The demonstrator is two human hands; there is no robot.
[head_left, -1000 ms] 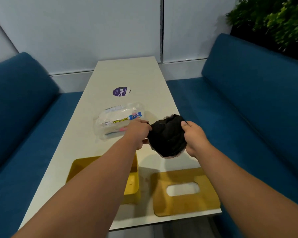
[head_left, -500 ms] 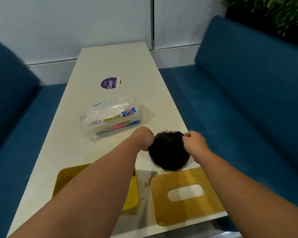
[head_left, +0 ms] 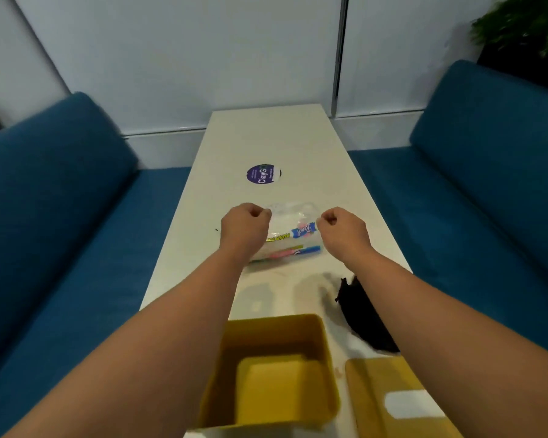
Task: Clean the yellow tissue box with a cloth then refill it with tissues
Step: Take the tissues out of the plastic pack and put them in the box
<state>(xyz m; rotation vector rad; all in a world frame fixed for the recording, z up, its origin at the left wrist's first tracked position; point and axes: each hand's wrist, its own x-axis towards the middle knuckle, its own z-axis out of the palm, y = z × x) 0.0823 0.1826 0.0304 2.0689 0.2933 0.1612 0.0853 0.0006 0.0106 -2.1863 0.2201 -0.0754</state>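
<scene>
The yellow tissue box [head_left: 326, 358] stands open and empty near the table's front edge. Its yellow lid [head_left: 370, 403] with an oblong slot lies flat to the right of it. A clear plastic pack of tissues [head_left: 295, 235] sits on the middle of the table. My left hand [head_left: 246, 227] pinches the pack's far left top edge. My right hand [head_left: 340, 230] pinches its far right top edge. The black cloth [head_left: 361, 317] lies crumpled on the table, partly hidden under my right forearm.
The narrow white table [head_left: 266, 137] runs away from me to a white wall, with a round purple sticker [head_left: 261, 174] beyond the pack. Blue sofas [head_left: 60, 216] flank both sides. A green plant [head_left: 525, 23] stands at the far right.
Both hands have let go of the black cloth, which now lies on the table. They have moved forward to the tissue pack and pinch its top edges. The camera has shifted.
</scene>
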